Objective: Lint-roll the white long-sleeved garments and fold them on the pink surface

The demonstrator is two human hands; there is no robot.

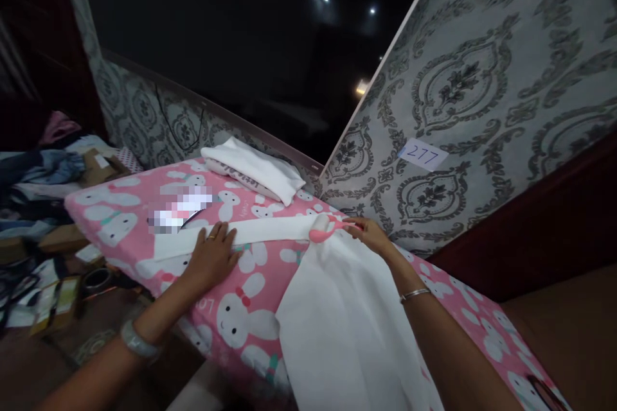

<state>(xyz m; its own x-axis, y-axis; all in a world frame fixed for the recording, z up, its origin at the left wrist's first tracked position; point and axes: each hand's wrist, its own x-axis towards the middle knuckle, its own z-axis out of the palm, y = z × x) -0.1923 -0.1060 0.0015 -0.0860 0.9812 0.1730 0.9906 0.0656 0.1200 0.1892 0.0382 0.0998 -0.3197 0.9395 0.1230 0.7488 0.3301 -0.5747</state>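
A long white strip of cloth point(270, 230) lies flat across the pink rabbit-print cover. My left hand point(214, 255) rests on its left part, palm down with fingers lying flat. At the strip's right end, my right hand point(369, 236) is closed around the handle of a pink lint roller point(322, 233), whose pale roll touches the white cloth. Below it a wide white garment point(347, 321) spreads over the cover and hangs toward me. Whether strip and garment are one piece I cannot tell. My right fingertips are partly hidden.
Behind lies a folded white garment point(253, 170) with dark lettering. A blurred-out object point(180, 210) sits near my left hand. Clothes and boxes point(51, 189) are heaped at the left. A large dark screen point(231, 45) and patterned wall with a "277" note point(423, 155) stand behind.
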